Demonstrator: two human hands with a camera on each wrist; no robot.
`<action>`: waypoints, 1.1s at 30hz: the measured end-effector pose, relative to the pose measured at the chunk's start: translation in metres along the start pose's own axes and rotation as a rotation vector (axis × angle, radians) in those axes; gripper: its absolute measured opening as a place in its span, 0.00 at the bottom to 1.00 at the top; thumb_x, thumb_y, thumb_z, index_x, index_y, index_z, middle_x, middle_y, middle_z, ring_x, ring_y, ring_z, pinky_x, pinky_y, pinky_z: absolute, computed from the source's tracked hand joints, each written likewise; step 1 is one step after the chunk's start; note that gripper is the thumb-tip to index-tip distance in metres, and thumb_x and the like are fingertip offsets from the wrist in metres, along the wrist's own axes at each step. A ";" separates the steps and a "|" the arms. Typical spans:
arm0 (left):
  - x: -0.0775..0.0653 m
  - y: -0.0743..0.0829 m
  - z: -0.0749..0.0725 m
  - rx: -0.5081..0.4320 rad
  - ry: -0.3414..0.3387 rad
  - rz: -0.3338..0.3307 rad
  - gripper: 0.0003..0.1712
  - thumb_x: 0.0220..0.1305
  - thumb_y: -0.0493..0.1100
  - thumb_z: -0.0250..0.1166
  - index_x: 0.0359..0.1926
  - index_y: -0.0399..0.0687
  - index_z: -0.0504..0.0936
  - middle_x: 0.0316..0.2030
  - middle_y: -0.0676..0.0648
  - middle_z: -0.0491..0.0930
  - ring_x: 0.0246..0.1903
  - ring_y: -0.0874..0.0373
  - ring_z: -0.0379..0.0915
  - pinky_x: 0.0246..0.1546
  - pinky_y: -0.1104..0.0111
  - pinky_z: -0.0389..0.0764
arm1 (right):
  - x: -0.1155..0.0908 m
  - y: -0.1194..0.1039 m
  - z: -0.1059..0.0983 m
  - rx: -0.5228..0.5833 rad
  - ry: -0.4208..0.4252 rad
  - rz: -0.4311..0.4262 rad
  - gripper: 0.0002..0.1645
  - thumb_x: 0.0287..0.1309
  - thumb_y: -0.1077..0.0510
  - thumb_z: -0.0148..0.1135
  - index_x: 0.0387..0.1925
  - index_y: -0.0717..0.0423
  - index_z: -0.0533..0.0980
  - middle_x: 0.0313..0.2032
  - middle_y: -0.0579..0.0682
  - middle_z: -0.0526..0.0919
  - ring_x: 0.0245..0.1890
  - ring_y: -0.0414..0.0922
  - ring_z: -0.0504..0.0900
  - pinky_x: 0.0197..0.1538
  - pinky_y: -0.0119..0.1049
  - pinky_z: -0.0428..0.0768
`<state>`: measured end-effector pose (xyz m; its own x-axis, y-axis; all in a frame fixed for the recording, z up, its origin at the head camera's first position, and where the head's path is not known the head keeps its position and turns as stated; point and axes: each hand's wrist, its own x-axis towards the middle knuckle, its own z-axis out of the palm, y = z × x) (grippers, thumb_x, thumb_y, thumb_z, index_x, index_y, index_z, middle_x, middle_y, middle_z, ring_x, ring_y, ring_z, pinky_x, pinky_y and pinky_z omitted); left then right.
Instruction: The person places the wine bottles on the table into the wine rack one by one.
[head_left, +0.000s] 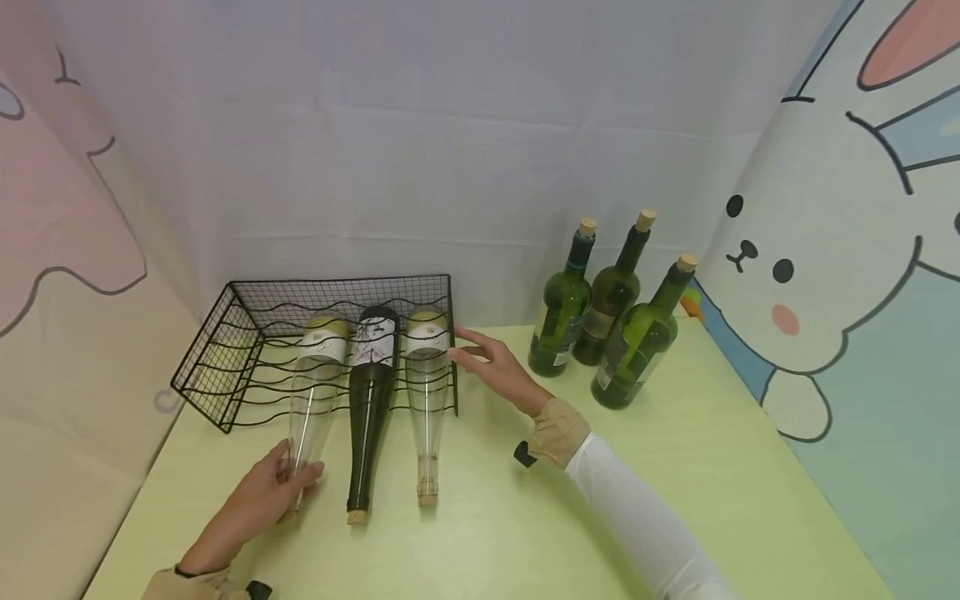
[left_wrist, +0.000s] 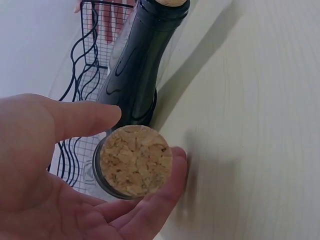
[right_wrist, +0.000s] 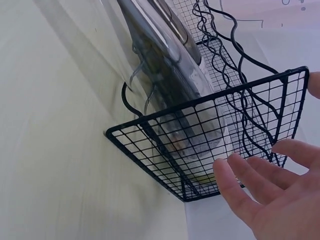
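A black wire bottle rack (head_left: 242,350) holds three corked bottles lying with their necks toward the front. My left hand (head_left: 258,496) curls round the neck of the leftmost clear glass bottle (head_left: 311,404). In the left wrist view the bottle's cork (left_wrist: 136,161) faces the camera, fingers below it and thumb stretched out above. A dark bottle (head_left: 369,417) lies in the middle and a second clear bottle (head_left: 427,392) at the right. My right hand (head_left: 501,373), fingers spread, is at the rack's right mesh end (right_wrist: 215,125), outside it.
Three upright green wine bottles with corks, a left one (head_left: 562,312), a rear one (head_left: 615,296) and a front one (head_left: 637,342), stand on the pale table (head_left: 495,525), right of the rack. A white cloth (head_left: 465,183) hangs behind, and a cartoon-printed cloth (head_left: 817,275) borders the right side.
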<state>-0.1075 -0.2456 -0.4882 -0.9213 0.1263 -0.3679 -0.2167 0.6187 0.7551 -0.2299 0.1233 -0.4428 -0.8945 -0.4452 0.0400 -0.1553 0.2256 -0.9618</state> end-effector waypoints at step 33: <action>-0.054 0.057 -0.036 0.078 0.815 0.539 0.16 0.66 0.38 0.65 0.54 0.50 0.82 0.46 0.52 0.81 0.43 0.76 0.72 0.42 0.82 0.70 | -0.191 0.055 -0.128 -0.376 0.863 -0.063 0.27 0.58 0.59 0.71 0.57 0.59 0.72 0.48 0.51 0.78 0.48 0.42 0.76 0.47 0.27 0.74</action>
<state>-0.0817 -0.2449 -0.4064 -0.8376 -0.1495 0.5254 0.2930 0.6888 0.6631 -0.1217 0.3316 -0.4682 -0.8577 0.2954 0.4208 -0.2047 0.5545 -0.8066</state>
